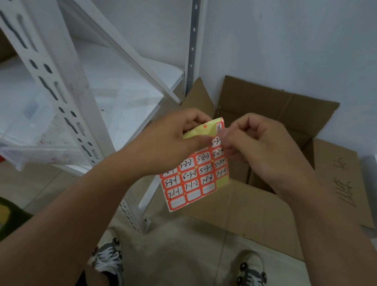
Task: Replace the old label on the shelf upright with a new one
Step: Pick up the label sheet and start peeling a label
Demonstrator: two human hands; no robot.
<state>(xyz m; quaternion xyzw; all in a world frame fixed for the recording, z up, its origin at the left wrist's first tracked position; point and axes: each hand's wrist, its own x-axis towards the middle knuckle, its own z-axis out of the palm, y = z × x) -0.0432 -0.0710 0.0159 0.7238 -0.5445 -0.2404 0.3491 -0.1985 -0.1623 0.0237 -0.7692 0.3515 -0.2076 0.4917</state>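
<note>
Label sheet [196, 175], red-bordered stickers with handwritten numbers, hangs in mid-air right in the centre, above the floor and in front of the open box! The left hand [173, 138] has its grip closed on the sheet's upper left, fingers curled round the yellow backing where the top corner folds over. The right hand [255, 145] comes in from the other side, thumb and fingertips pinched tight at the sheet's top right edge, on a sticker up there by the look of it; whether one is lifted free I cannot tell. Most rows lower down carry codes, 5-2-2, 5-3-2, 7-1-1, and the bottom few stickers are blank.

Out to the left stands the white shelf upright [53, 80], slotted and leaning across the view, scuffed with reddish marks. A clear plastic bin [24, 151] sits tilted at the near edge of the white shelf board [121, 99] beside it. Far behind the hands, a brown cardboard box [277, 121] gapes open against the wall, flaps spread, handwriting on the right flap. Down near, two grey-and-white sneakers [110, 262] are planted on the concrete floor [179, 250].
</note>
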